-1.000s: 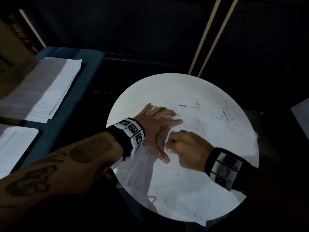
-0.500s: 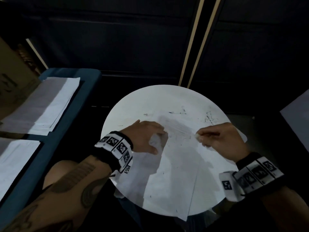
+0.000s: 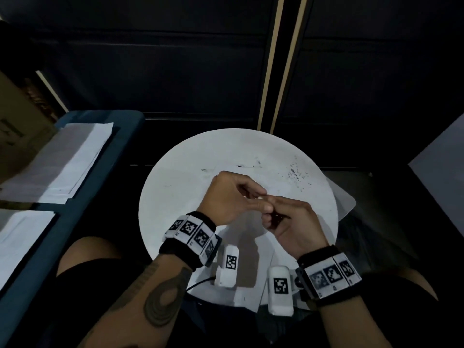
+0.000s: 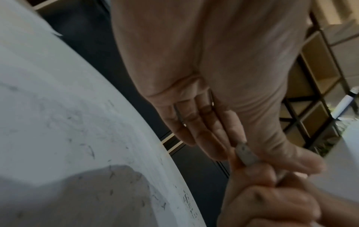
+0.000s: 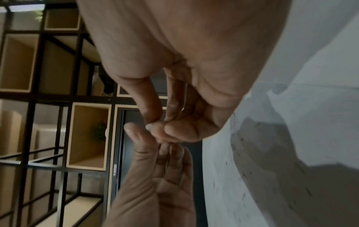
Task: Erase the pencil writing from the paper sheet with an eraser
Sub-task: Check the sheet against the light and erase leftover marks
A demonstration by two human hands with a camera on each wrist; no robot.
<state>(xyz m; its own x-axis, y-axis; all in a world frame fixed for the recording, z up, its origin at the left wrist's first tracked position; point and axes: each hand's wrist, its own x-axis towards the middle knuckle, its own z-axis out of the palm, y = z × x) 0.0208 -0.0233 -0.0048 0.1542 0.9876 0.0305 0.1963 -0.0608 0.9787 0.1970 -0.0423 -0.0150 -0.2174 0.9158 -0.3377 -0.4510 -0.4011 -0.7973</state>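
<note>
Grey-white and small, the one eraser (image 4: 246,155) sat pinched between the fingertips of both hands, the left hand (image 3: 227,197) and right hand (image 3: 288,222) meeting in the air above the bench (image 3: 180,187). Left thumb and forefinger closed on it from one side, right thumb and forefinger from the other. This looked like a re-grip or a pass from hand to hand, made clear of the surface so the piece could be turned. Neither hand touched the paper (image 3: 247,295), which lay below them and overhung the near edge. How many sheets overlapped there could not be told. Dark crumbs (image 3: 296,172) speckled the far side. Two paper stacks (image 3: 65,159) lay well apart on a blue ledge (image 3: 125,121).
</note>
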